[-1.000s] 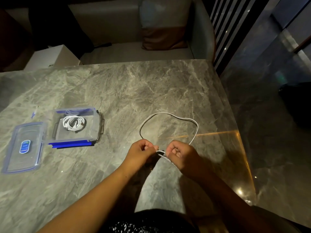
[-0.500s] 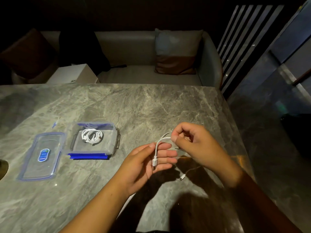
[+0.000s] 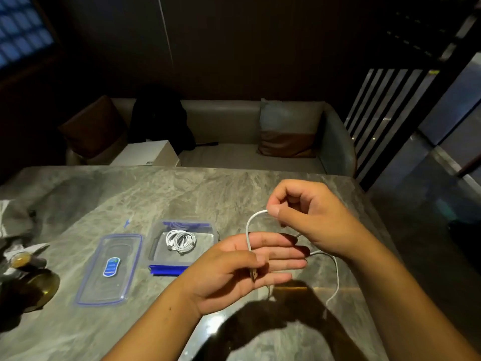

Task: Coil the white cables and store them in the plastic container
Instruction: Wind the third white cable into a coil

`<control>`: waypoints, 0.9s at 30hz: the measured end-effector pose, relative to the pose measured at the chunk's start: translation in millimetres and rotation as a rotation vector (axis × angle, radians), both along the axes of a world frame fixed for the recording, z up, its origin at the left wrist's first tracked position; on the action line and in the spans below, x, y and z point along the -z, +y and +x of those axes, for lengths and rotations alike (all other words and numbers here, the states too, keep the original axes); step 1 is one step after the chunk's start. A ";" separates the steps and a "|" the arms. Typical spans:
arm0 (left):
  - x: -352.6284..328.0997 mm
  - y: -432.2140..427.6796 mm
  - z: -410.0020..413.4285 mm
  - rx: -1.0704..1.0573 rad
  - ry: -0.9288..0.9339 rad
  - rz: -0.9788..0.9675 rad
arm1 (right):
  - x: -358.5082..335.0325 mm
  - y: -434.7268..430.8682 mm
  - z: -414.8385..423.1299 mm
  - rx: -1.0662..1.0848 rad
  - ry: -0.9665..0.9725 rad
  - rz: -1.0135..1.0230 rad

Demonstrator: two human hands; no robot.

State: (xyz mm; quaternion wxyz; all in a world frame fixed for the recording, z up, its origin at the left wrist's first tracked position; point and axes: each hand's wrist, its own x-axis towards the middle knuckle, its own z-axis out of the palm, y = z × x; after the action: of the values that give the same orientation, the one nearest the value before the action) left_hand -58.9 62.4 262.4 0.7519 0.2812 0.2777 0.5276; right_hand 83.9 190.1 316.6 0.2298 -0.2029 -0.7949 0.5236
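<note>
My left hand (image 3: 242, 267) is held flat above the marble table (image 3: 109, 201), thumb pinning the plug end of a white cable (image 3: 248, 230) against the fingers. The cable arcs up from there to my right hand (image 3: 309, 217), which pinches it between thumb and forefinger just above and right of the left. The rest of the cable hangs down to the right (image 3: 337, 280) toward the table. A clear plastic container (image 3: 208, 231) with blue clips sits open left of my hands, a coiled white cable (image 3: 180, 241) inside it. Its lid (image 3: 109, 269) lies flat to the left.
A glass ashtray-like dish (image 3: 41, 285) and a small jar (image 3: 19, 259) stand at the table's left edge with crumpled paper (image 3: 15, 225). Beyond the table is a grey sofa (image 3: 234, 126) with cushions and a white box (image 3: 145, 153). The table's right edge drops to a glossy floor.
The view has tilted upward. My hands have drawn the flat cable loop off the table and lifted it; the left hand opened flat with the plug, the right rose higher holding the cable.
</note>
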 end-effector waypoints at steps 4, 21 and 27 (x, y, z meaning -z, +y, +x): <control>-21.5 -18.0 -11.3 0.079 0.027 0.082 | -16.2 -17.6 -13.2 -0.049 0.067 0.011; -73.9 -56.8 -31.2 0.171 0.046 0.263 | -31.1 -62.3 -35.7 0.005 0.285 -0.046; -67.8 -55.2 -29.7 0.140 -0.031 0.273 | -29.3 -60.8 -39.6 0.047 0.260 -0.106</control>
State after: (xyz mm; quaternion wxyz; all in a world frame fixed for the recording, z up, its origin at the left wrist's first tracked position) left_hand -88.6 7.2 330.2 0.7458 0.3912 0.1713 0.5113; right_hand 44.3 129.3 345.9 0.3319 -0.1638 -0.7246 0.5813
